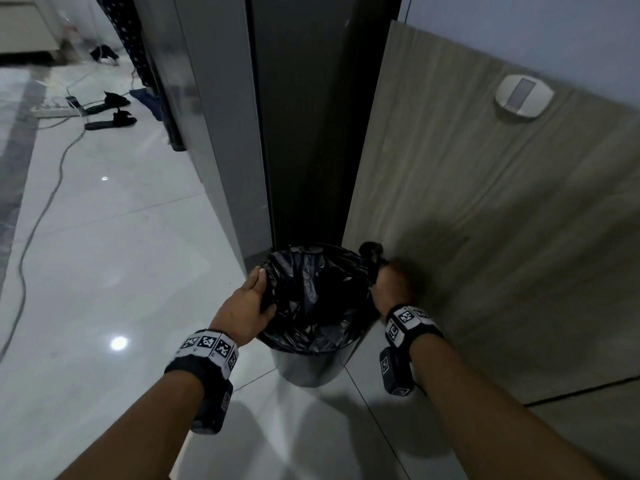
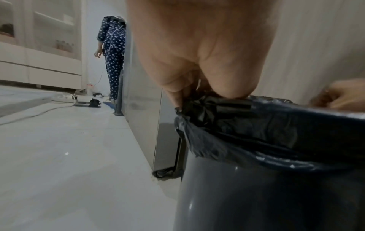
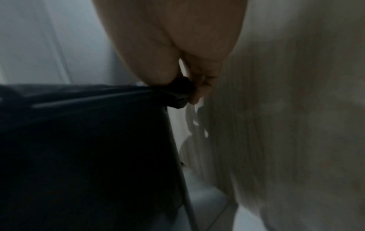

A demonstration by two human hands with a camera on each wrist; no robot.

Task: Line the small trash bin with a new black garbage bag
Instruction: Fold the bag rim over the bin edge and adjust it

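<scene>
The black garbage bag (image 1: 313, 299) already sits inside the small trash bin (image 1: 306, 367) on the floor; your left hand (image 1: 247, 306) pinches its edge at the rim; your right hand (image 1: 393, 284) grips the bunched slack beside the rim; only this tightening seems left.
</scene>
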